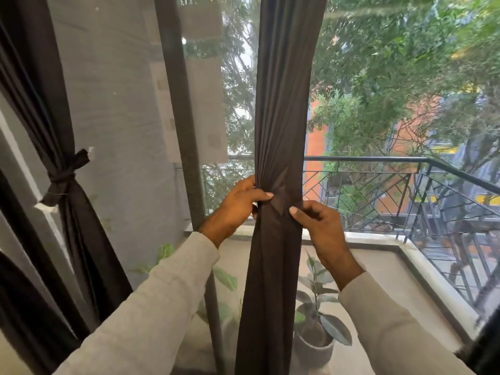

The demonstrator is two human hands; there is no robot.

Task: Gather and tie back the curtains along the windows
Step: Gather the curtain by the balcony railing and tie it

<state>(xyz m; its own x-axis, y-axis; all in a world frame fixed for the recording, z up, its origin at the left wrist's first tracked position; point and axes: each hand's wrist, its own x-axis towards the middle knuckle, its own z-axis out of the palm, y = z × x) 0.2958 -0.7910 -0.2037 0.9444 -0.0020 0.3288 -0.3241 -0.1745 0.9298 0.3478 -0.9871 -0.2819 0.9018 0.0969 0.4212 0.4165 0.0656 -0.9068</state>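
A dark grey curtain (pixel 281 109) hangs bunched into a narrow column in front of the window, straight ahead. My left hand (pixel 238 207) grips its left side at waist height, thumb across the front folds. My right hand (pixel 319 228) pinches the right edge just below, thumb pressed on the fabric. Between the two hands the cloth is gathered tight. At the left, a second dark curtain (pixel 48 109) hangs tied at its middle with a dark band (pixel 63 175).
A dark window frame post (pixel 184 117) stands just left of the held curtain. Beyond the glass lie a balcony with a metal railing (pixel 405 159) and a potted plant (pixel 316 336). Trees and buildings fill the background.
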